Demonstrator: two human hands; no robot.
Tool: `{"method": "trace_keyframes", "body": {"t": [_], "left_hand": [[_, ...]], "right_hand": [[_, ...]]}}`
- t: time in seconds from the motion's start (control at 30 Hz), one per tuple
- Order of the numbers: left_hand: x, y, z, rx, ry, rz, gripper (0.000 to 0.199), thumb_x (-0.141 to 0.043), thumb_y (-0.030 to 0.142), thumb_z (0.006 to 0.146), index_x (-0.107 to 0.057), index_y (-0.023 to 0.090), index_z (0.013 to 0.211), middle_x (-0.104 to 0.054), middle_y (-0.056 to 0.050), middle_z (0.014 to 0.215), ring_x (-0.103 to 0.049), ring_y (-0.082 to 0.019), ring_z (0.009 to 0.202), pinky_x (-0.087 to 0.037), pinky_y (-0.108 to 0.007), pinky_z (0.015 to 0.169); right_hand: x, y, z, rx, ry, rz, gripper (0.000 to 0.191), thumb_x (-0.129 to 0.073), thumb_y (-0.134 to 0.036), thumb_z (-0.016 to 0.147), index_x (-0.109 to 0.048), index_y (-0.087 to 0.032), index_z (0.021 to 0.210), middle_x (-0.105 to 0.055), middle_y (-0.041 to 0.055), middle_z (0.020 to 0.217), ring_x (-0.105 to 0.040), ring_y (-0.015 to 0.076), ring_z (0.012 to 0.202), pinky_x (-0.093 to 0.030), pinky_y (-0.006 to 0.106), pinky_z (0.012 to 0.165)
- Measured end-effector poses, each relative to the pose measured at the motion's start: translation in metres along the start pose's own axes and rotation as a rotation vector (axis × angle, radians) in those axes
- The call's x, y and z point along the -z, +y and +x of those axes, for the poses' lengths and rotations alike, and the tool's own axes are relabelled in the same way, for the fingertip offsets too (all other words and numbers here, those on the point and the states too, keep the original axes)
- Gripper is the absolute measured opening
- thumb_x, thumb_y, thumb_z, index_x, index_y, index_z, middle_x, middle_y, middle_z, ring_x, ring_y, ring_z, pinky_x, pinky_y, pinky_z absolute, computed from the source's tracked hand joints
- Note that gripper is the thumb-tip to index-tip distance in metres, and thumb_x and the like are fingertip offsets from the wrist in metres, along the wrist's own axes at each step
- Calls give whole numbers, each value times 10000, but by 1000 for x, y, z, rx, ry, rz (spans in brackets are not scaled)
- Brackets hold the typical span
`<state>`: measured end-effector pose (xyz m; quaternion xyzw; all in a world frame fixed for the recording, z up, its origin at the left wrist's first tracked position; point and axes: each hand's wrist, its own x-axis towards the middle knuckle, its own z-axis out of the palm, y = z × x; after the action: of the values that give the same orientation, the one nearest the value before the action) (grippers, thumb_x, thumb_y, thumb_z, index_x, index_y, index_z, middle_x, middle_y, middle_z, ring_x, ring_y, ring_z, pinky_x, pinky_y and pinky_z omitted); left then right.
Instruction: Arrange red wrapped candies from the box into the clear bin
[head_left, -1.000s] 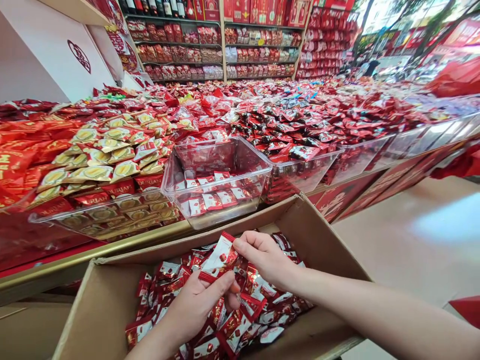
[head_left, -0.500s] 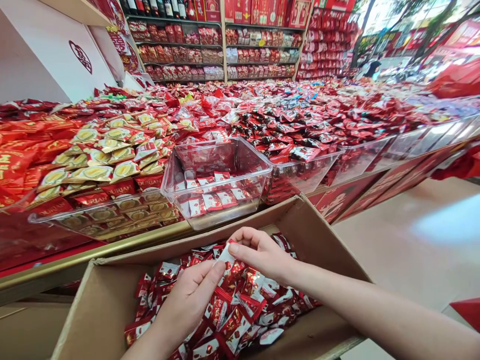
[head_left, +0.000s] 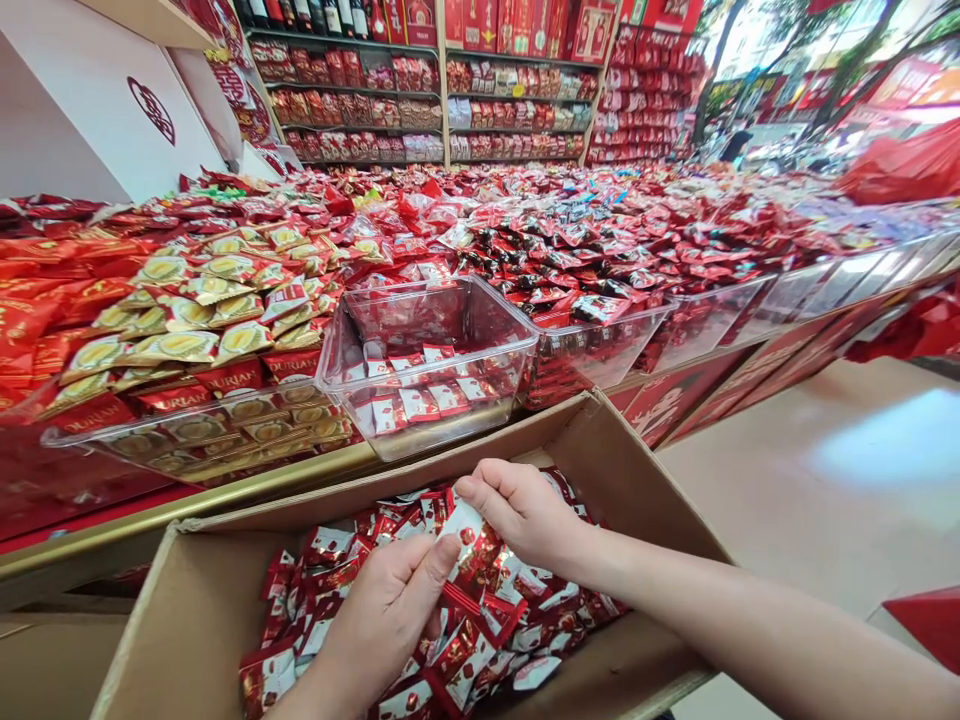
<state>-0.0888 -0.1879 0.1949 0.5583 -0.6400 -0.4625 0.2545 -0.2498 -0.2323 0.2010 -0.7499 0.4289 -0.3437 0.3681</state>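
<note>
Over an open cardboard box (head_left: 202, 600) filled with red-and-white wrapped candies (head_left: 465, 655), both hands meet at one white-and-red candy packet (head_left: 463, 522). My left hand (head_left: 386, 605) pinches its lower left end between thumb and fingers. At the packet's upper right end, my right hand (head_left: 525, 510) is closed with thumb against curled fingers. Just beyond the box, a clear plastic bin (head_left: 517, 355) holds small red-and-white packets (head_left: 420, 402) laid in rows at its bottom.
Durian candy packs (head_left: 180, 345) fill a bin at the left, and dark red packets (head_left: 555, 265) are heaped at the right. A gold rail (head_left: 247, 492) runs behind the box. Stocked shelves (head_left: 442, 110) stand at the back; pale floor (head_left: 810, 470) shows at right.
My right hand has shifted slightly and its fingers are curled tighter, showing more of the packet's printed face. The view has moved a little, so the surroundings sit slightly further left.
</note>
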Motion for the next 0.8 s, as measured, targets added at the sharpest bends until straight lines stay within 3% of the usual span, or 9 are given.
{"method": "trace_keyframes", "body": {"t": [0.1, 0.2, 0.27, 0.4, 0.5, 0.63, 0.8], "left_hand": [[-1, 1, 0, -52, -91, -56, 392, -441, 538, 762, -466, 193, 578, -512, 33, 580, -437, -108, 562, -340, -206, 541], [-4, 2, -1, 34, -294, -235, 381, -421, 530, 780, -508, 188, 638, -584, 15, 594, -519, -127, 546, -389, -226, 545], [-5, 2, -1, 61, -319, -287, 401, -387, 526, 800, -530, 184, 648, -626, -3, 597, -557, -142, 542, -417, -248, 571], [-6, 0, 2, 62, -98, -250, 424, -400, 516, 802, -595, 172, 649, -636, -2, 543, -547, -138, 551, -396, -237, 582], [-5, -2, 4, 104, 35, -362, 416, -409, 519, 799, -631, 168, 831, -661, 3, 579, -543, -135, 557, -363, -226, 528], [-3, -3, 1, 123, 68, -541, 446, -422, 513, 799, -571, 189, 1068, -701, -17, 766, -598, -157, 677, -380, -232, 559], [-1, 5, -1, 116, 120, -559, 415, -472, 486, 783, -594, 204, 1063, -683, -28, 962, -601, -189, 836, -416, -264, 683]], "right_hand": [[-1, 0, -1, 24, -78, -10, 391, -392, -424, 825, -329, -177, 529, -316, -57, 495, -270, 63, 485, -214, 215, 457], [-2, 4, 0, 22, -130, -1, 407, -404, -431, 820, -332, -170, 517, -300, -58, 489, -256, 62, 484, -201, 215, 451], [-1, 7, 2, 6, -118, 39, 425, -413, -449, 814, -330, -167, 507, -283, -59, 488, -246, 62, 489, -198, 217, 450], [2, 11, 9, -119, -18, 259, 405, -446, -509, 779, -371, -176, 561, -317, -62, 506, -280, 60, 473, -239, 206, 441], [2, 8, 10, -254, -54, 469, 365, -518, -534, 723, -439, -178, 704, -431, -51, 559, -366, 64, 463, -296, 201, 430], [-5, 6, 6, -250, -164, 606, 393, -654, -476, 632, -488, -146, 765, -519, -15, 654, -442, 68, 550, -351, 205, 509], [-12, 11, 4, -259, -155, 593, 376, -660, -463, 636, -483, -145, 729, -502, -39, 593, -407, 52, 509, -315, 198, 487]]}}
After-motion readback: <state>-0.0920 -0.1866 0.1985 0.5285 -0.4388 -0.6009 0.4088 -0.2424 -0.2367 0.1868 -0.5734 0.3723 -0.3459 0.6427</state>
